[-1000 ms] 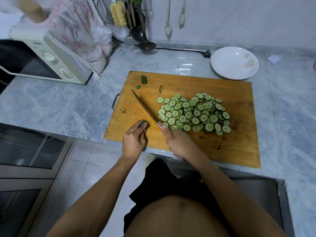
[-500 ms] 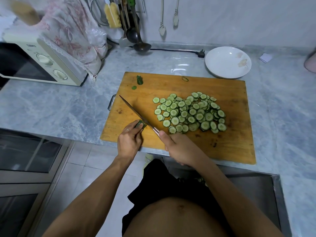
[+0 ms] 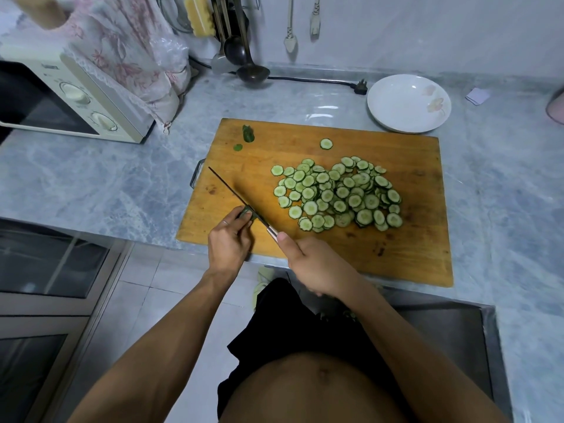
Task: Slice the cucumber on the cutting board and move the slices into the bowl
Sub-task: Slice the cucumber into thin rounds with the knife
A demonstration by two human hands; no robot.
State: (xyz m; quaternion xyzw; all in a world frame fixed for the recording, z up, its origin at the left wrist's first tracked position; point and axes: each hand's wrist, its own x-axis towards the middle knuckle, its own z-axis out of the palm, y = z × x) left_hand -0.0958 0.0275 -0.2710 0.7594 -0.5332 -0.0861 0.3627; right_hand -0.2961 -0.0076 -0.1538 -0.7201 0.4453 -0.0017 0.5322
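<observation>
While the left hand [image 3: 229,242] pinches the last green stub of cucumber [image 3: 246,214] at the near left edge of the cutting board [image 3: 412,239], the right hand [image 3: 317,264] is wrapped round the handle of the knife [image 3: 235,196], thumb laid along the top. The stub is tiny and the fingertips [image 3: 241,216] sit right against the blade, so another cut could nick them, or the piece could squirt out sideways under pressure. Too little of the stub shows to tell its long axis. The blade runs from lower centre toward the upper left of the frame, tip pointing away from the person.

Farther in, the pile of slices [image 3: 337,195] fills the middle of the board, with one stray slice [image 3: 326,144] beyond it and some green trimmings [image 3: 247,134] near the far left corner. Sweeping the heap carelessly could scatter slices onto the worktop [image 3: 106,184]. The white bowl [image 3: 409,102] waits past the far right corner, holding no slices.
</observation>
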